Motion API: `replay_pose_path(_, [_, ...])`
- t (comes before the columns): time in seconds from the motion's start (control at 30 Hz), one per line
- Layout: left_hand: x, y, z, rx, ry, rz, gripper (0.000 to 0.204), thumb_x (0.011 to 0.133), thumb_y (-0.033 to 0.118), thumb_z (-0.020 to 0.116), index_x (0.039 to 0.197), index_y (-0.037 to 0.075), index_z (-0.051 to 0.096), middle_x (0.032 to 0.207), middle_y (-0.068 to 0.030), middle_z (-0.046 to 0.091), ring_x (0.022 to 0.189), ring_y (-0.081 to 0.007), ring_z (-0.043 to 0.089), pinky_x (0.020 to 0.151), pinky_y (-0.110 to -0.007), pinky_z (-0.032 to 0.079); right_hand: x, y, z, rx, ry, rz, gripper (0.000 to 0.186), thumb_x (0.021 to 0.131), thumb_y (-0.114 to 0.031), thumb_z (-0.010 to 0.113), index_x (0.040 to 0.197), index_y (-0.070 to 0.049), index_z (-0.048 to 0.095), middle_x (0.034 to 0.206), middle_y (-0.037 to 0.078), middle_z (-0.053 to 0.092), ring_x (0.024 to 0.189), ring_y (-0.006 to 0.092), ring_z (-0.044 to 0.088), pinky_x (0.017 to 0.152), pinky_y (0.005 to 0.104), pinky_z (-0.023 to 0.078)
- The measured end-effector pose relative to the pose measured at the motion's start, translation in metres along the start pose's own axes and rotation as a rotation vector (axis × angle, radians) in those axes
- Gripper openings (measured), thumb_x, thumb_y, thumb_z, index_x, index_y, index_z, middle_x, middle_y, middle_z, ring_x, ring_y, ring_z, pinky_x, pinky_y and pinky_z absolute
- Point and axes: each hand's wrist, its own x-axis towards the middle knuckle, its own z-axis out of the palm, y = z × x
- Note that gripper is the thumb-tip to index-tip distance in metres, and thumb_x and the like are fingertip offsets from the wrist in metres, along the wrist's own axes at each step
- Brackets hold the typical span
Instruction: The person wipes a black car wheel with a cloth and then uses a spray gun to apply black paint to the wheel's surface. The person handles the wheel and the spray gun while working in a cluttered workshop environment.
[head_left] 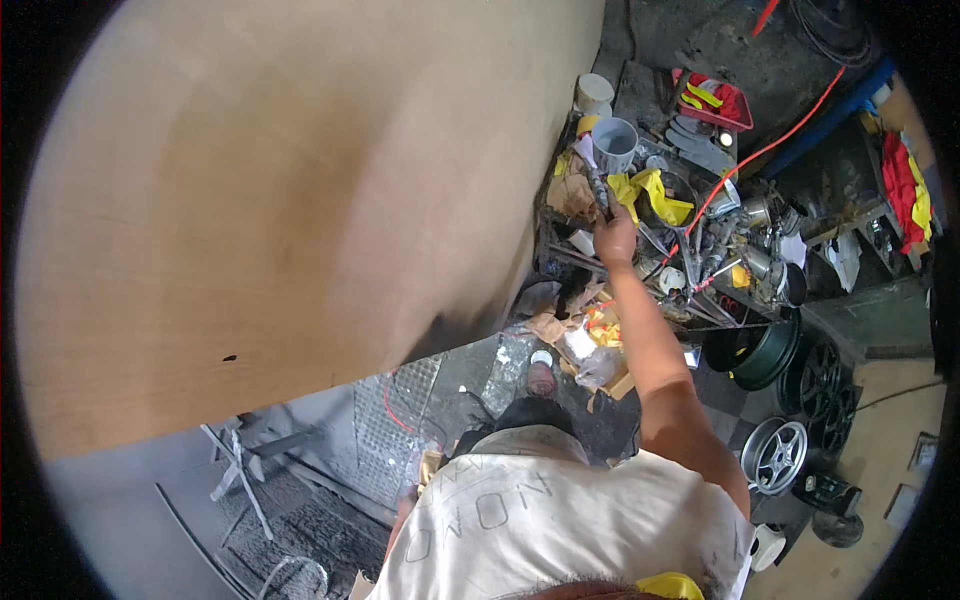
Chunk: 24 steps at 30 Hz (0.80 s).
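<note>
My right arm stretches forward to a cluttered bench. My right hand [615, 240] is closed at its near left part, by a dark, stained, narrow thing [599, 188]; what the fingers hold is too small to make out. Just beyond the hand stands a grey bucket [614, 140]. Yellow cloth [655, 197] lies to the right of the hand, and crumpled brown paper [571, 190] to its left. Low at my left side, a bit of my left hand [406, 497] shows beside my white shirt, near a tan thing [429, 466]; its fingers are hidden.
A large pale wooden panel [250, 200] fills the left. An orange-red hose [770, 150] crosses the bench. Boxes and plastic bags [598, 367] lie on the floor below it. Wheel rims [775, 455] stand at right; a metal stand [240, 475] is at lower left.
</note>
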Motion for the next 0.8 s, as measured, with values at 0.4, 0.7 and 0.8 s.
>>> replay_pose_path(0.4, [-0.02,-0.015,0.003,0.002,0.004,-0.079,0.039,0.103,0.034,0.055,0.123,0.004,0.068,0.117,-0.0222,0.07,0.107,-0.0367,0.067,0.091,-0.041,0.052,0.109,0.045,0.059,-0.13,0.24,0.239,0.048,0.081,-0.008,0.067,0.128,-0.001,0.06,0.115,0.029,0.068,0.11,0.045,0.065,0.096,0.0489,0.051])
replay_pose_path(0.7, [-0.025,-0.021,0.002,0.02,-0.006,-0.092,0.041,0.103,0.037,0.054,0.123,0.004,0.069,0.118,-0.0239,0.069,0.108,-0.0387,0.067,0.092,-0.042,0.052,0.141,0.108,0.074,-0.195,-0.046,0.477,0.043,0.085,-0.018,0.068,0.124,-0.002,0.06,0.12,0.026,0.069,0.116,0.0409,0.066,0.097,0.0459,0.052])
replay_pose_path(0.8, [-0.031,-0.029,0.004,0.014,0.0,-0.099,0.042,0.103,0.038,0.053,0.123,0.004,0.069,0.118,-0.0244,0.069,0.109,-0.0394,0.066,0.092,-0.042,0.052,0.127,0.082,0.067,-0.216,-0.111,0.47,0.05,0.085,-0.02,0.068,0.129,0.001,0.057,0.122,0.027,0.068,0.118,0.041,0.065,0.099,0.0451,0.052])
